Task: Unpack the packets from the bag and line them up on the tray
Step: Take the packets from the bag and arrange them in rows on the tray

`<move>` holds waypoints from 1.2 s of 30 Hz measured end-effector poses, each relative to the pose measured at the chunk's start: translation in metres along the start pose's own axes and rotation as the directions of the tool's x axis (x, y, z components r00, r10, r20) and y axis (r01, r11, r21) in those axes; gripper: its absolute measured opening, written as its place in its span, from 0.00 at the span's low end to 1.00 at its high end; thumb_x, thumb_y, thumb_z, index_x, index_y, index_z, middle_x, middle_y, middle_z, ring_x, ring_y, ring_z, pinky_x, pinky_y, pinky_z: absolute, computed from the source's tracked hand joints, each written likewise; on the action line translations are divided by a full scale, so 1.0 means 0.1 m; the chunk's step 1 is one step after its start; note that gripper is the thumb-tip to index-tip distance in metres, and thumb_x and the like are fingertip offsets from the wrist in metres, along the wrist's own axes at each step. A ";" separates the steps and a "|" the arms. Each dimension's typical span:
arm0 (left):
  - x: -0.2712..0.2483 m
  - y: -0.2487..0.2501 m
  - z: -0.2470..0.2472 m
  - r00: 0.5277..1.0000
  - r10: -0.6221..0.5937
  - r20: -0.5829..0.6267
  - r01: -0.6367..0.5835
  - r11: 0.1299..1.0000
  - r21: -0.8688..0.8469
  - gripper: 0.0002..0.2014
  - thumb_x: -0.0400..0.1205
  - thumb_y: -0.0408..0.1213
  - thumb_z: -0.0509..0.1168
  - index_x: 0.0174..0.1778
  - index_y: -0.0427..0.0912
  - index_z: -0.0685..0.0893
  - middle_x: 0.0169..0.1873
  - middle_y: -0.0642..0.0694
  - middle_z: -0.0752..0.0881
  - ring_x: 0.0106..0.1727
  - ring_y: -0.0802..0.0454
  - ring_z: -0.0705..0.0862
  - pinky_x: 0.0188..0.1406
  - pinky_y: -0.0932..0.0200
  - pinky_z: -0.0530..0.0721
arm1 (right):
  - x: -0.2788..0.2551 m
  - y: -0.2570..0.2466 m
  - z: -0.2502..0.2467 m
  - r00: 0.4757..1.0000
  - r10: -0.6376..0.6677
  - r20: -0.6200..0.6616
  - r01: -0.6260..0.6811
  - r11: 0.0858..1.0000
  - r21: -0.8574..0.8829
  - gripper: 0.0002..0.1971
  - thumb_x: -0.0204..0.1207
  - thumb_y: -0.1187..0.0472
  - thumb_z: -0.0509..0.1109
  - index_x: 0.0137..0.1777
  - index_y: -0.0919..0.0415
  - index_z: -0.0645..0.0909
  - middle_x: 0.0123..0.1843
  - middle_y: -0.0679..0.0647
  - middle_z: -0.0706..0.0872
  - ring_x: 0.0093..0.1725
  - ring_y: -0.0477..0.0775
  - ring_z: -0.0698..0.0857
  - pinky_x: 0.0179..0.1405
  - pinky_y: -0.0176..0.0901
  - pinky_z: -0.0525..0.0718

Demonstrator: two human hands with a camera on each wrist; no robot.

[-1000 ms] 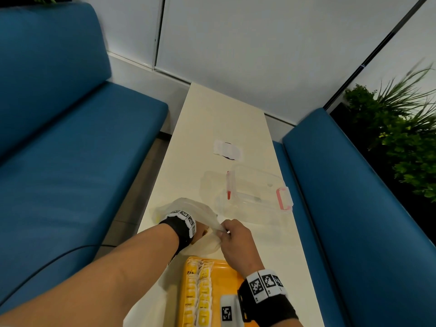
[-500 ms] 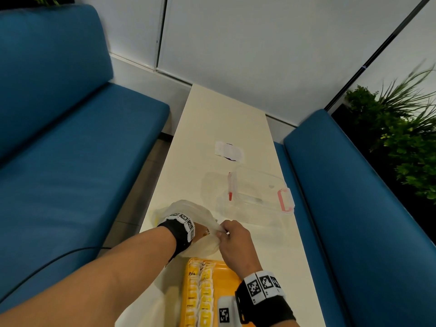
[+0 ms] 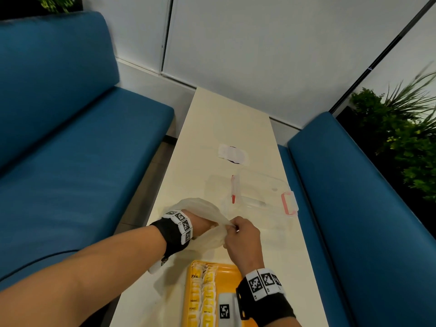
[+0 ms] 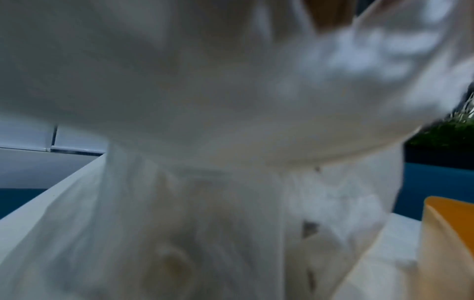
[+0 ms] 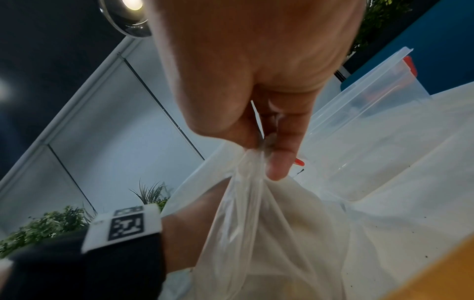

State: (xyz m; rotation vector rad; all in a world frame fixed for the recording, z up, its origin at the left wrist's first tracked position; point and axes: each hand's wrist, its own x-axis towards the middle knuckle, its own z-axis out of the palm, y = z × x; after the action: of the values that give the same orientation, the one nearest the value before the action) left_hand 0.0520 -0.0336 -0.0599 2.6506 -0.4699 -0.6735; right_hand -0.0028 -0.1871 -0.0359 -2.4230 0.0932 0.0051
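A translucent white plastic bag (image 3: 203,207) lies on the table just beyond the orange tray (image 3: 227,270). My left hand (image 3: 200,224) is pushed into the bag's mouth up to the wrist, so its fingers are hidden. The left wrist view shows only the blurred bag (image 4: 205,101) and a corner of the tray (image 4: 451,233). My right hand (image 3: 232,226) pinches the bunched rim of the bag (image 5: 282,223) between thumb and fingers (image 5: 279,162), holding the mouth up. Yellow packets (image 3: 204,286) lie in two rows on the tray's left side.
A clear plastic container (image 3: 259,197) with pink latches stands right behind the bag, with a red-tipped pen (image 3: 234,187) on it. Farther back lies a small white paper (image 3: 232,153). Blue benches (image 3: 70,173) flank the narrow table (image 3: 224,119).
Both hands stay at the bag, the left inside it and the right pinching the rim. Only the camera view has shifted slightly.
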 end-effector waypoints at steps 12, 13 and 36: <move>-0.43 -0.21 0.04 0.877 0.239 -0.417 -0.257 0.966 0.013 0.23 0.77 0.24 0.67 0.66 0.46 0.88 0.66 0.42 0.84 0.64 0.42 0.84 0.52 0.55 0.81 | 0.16 0.03 -0.01 0.996 0.087 -0.011 -0.087 0.996 -0.003 0.10 0.76 0.62 0.63 0.34 0.57 0.78 0.34 0.55 0.87 0.37 0.61 0.88 0.41 0.58 0.89; -0.46 -0.24 0.07 0.848 0.224 -0.481 -0.285 0.957 -0.057 0.24 0.76 0.21 0.67 0.65 0.47 0.89 0.65 0.43 0.84 0.62 0.43 0.85 0.50 0.60 0.78 | 0.16 0.03 -0.01 0.996 0.090 -0.001 -0.090 0.996 0.000 0.10 0.77 0.62 0.63 0.34 0.58 0.78 0.34 0.55 0.87 0.36 0.61 0.88 0.41 0.58 0.89; -0.70 -0.22 0.38 0.819 -0.457 -0.346 -0.393 -0.009 -0.920 0.11 0.84 0.32 0.72 0.60 0.47 0.92 0.53 0.40 0.94 0.57 0.39 0.92 0.59 0.39 0.90 | -0.48 0.02 -0.10 0.988 -0.130 -0.079 0.137 0.987 0.084 0.06 0.78 0.62 0.74 0.50 0.50 0.81 0.51 0.44 0.83 0.44 0.39 0.83 0.40 0.27 0.78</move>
State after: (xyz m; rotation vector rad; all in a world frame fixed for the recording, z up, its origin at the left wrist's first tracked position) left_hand -0.0205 0.0039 -0.0734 1.1569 0.3011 0.0137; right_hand -0.0513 -0.1921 -0.0281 -2.3355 -0.0352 -0.1460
